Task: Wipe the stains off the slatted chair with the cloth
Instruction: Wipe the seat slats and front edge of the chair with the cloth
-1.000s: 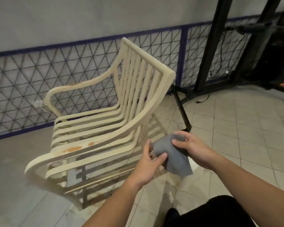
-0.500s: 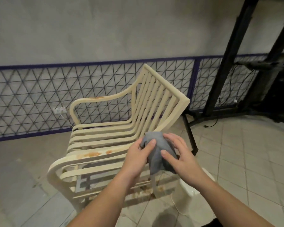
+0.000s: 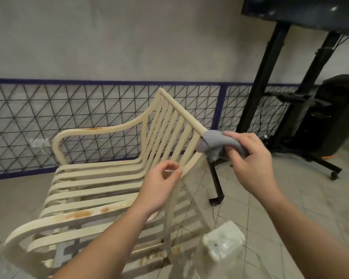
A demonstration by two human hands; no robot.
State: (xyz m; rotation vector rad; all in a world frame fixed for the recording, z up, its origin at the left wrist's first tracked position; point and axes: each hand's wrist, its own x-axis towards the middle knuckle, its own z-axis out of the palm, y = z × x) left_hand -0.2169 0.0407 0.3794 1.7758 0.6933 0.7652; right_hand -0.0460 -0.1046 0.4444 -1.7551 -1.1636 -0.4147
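Observation:
A cream slatted chair (image 3: pixel 101 178) stands in front of me, its back to the right. Orange-brown stains (image 3: pixel 79 214) mark the near armrest, and another stain (image 3: pixel 95 128) lies on the far armrest. My right hand (image 3: pixel 248 158) grips a bunched grey cloth (image 3: pixel 214 143) and holds it against the near end of the backrest's top rail. My left hand (image 3: pixel 159 188) hovers by the near edge of the backrest, fingers loosely curled and holding nothing.
A white plastic object (image 3: pixel 224 244) sits on the tiled floor near the chair's rear leg. A black wheeled stand (image 3: pixel 270 87) and a dark bulky item (image 3: pixel 338 115) fill the right side. A wire mesh fence (image 3: pixel 28 125) runs along the wall behind.
My right hand carried the cloth up from beside the seat to the backrest's top corner. My left hand let go of the cloth. The view tilted upward.

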